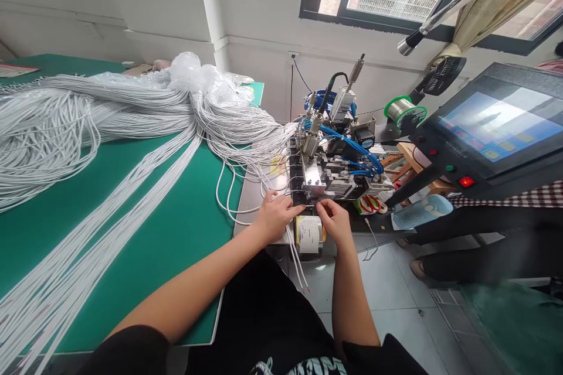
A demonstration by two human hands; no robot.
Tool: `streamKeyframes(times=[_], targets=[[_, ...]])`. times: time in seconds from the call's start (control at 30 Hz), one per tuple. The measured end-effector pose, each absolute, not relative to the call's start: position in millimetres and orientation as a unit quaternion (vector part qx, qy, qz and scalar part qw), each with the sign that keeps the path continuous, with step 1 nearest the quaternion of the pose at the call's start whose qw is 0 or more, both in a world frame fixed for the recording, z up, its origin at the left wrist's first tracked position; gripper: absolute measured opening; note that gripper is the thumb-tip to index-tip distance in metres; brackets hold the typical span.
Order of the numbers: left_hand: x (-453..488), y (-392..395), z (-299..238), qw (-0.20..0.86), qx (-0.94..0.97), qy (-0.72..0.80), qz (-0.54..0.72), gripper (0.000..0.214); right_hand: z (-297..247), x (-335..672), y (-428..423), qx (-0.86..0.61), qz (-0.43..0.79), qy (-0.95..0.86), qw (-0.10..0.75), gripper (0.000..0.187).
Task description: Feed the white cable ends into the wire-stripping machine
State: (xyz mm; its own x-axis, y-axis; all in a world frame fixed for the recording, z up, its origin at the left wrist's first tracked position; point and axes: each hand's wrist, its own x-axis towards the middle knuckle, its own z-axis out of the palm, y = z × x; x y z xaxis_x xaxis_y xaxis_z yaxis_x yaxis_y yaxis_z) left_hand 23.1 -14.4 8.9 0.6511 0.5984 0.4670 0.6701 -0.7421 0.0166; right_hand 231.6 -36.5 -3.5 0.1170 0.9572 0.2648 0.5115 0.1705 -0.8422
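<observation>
My left hand (276, 218) is at the front edge of the machine (328, 170), its index finger stretched toward the right and the other fingers curled. Several white cables (295, 258) hang down below this hand, with reddish tips at their lower ends. A short stretch of white cable (310, 206) spans the gap between my two hands. My right hand (335, 221) pinches its right end between thumb and index finger, close under the metal block of the machine. Just below the hands sits a box-like part with a white label (309, 235).
Large bundles of white cable (145, 111) lie over the green table (185, 199) at left. A screen panel (497, 129) stands on the right, with a solder wire spool (402, 111) behind it. A blue bottle (424, 211) and another person's legs (470, 234) are at right.
</observation>
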Motion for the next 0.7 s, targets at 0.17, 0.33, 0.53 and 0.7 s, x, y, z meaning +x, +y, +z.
streamKeyframes(times=[0.17, 0.33, 0.53, 0.7], targets=[[24, -14, 10, 0.075, -0.908, -0.355, -0.211, 0.048, -12, 233, -28, -0.568, 0.329, -0.593, 0.466, 0.028], [27, -14, 13, 0.071, -0.913, -0.363, -0.173, 0.053, -26, 229, -24, -0.549, 0.437, -0.503, 0.504, 0.028], [27, -14, 10, 0.062, -0.907, -0.363, -0.203, 0.049, -36, 223, -23, -0.54, 0.49, -0.429, 0.532, 0.032], [24, -13, 5, 0.08, -0.891, -0.351, -0.276, 0.034, -32, 225, -31, -0.552, 0.462, -0.439, 0.537, 0.037]])
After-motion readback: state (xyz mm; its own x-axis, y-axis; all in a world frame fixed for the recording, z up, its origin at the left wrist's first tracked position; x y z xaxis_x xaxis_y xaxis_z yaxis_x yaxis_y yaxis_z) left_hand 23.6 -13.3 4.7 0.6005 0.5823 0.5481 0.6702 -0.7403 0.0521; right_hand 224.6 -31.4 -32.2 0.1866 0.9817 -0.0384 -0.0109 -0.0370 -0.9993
